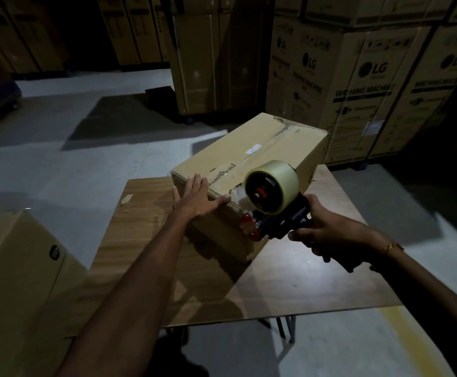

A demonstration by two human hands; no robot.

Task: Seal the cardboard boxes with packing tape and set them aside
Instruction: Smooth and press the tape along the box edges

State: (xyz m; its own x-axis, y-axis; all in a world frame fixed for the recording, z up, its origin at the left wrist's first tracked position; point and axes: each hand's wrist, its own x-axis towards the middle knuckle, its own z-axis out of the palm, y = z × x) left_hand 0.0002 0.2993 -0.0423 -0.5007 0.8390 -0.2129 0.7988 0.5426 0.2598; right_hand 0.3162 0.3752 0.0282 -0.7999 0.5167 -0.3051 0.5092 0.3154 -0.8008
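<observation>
The cardboard box sits on the wooden table, turned at an angle so its long top seam runs away from the person toward the upper right. The left hand lies flat on the near top edge, fingers straight, steadying it. The right hand is wrapped round the handle of the tape dispenser, whose front end meets the box's near face just below the seam's near end (some crumpled tape shows there). The seam stretches ahead of the dispenser, so the next stroke probably runs up over the edge and away along it, right hand leading.
</observation>
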